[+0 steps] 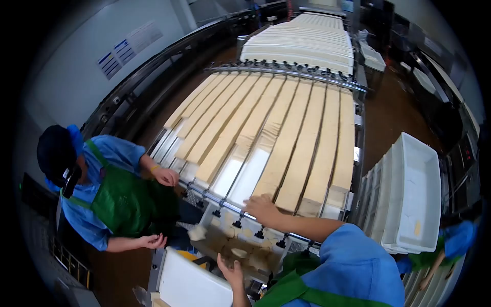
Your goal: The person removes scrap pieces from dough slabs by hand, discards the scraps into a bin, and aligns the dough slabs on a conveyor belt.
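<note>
My right hand (263, 210) rests at the near end of a long pale-yellow strip (279, 165) that looks like tofu, its fingers spread over the end. Below the conveyor's front bar, my left hand (232, 272) is held up with fingers apart. A small pale piece (239, 253) shows just above its fingertips, over a bin (255, 263) holding scraps; I cannot tell whether it touches the hand. Another whitish chunk (197, 233) appears near the bin's left edge, slightly blurred. Several similar strips lie side by side on the conveyor.
A metal bar with black knobs (238, 210) crosses the conveyor's front. A co-worker in a green apron (134, 202) stands left. White crates (417, 189) are stacked at right, with another person's blue sleeve (459, 239) behind. A white surface (192, 284) lies at bottom left.
</note>
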Motion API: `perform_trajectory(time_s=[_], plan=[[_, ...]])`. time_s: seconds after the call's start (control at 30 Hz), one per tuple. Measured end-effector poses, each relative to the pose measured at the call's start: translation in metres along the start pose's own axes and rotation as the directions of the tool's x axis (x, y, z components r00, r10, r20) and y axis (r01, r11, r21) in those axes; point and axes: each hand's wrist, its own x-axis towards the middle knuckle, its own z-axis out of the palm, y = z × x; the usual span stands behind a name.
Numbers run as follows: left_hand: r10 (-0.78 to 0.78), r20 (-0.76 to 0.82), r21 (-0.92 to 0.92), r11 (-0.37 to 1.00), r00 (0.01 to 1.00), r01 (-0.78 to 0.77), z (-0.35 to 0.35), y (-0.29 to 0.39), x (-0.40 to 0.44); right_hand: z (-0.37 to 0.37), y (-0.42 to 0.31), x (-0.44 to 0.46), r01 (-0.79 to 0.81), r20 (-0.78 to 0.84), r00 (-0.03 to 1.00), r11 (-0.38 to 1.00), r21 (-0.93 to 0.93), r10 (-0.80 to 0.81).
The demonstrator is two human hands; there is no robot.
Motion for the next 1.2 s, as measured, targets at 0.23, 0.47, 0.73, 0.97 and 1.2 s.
perform_trajectory(time_s=[0.23, 0.47, 0.73, 0.97, 1.2], plan=[[0.144, -0.072, 0.488, 0.868, 0.987, -0.091, -0.074, -0.069, -0.067, 0.019, -0.016, -0.002, -0.217, -0.12, 0.973, 0.955, -0.203, 0.196], [-0.284, -0.359, 0.805, 0.388, 0.889, 0.449, -0.127, -0.074, -0.111, 0.024, -0.079, -0.017, -0.133, -0.085, 0.989, 0.984, -0.119, 0.123], [-0.116, 0.058, 0.207, 0.973, 0.992, 0.102, -0.094, -0.074, -0.083, 0.041, -0.094, -0.021, -0.14, -0.068, 0.989, 0.969, -0.202, 0.129], [0.103, -0.038, 0.023, 0.994, 0.994, -0.103, -0.114, -0.058, -0.107, 0.036, -0.108, -0.025, -0.192, -0.081, 0.98, 0.972, -0.136, 0.183], [0.119, -0.502, 0.037, 0.992, 0.857, -0.117, -0.172, -0.08, -0.156, 0.054, -0.179, -0.049, 0.197, -0.148, 0.974, 0.959, 0.203, -0.169]])
